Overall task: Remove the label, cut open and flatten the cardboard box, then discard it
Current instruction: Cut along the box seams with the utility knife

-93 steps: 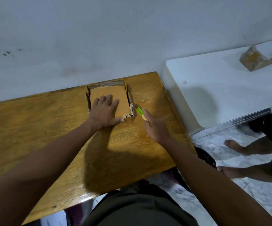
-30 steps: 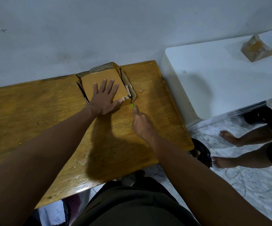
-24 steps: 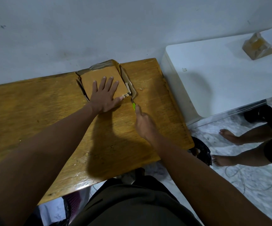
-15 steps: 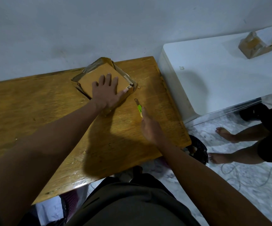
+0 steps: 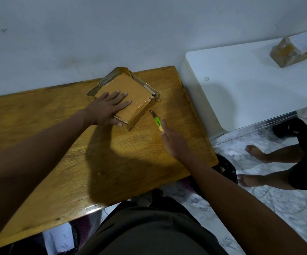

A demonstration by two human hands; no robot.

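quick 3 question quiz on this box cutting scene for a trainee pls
1. True or false: the left hand lies flat on top of the cardboard box.
2. Which does the right hand hold? A) scissors B) a green-handled cutter C) a marker
3. Fill in: the cutter's blade tip is ____ the box's near right side, not in it.

Key
1. True; the palm and fingers press the box on the wooden table.
2. B; the right hand's grip is closed on the cutter's handle.
3. Just off; wood shows between blade and cardboard.
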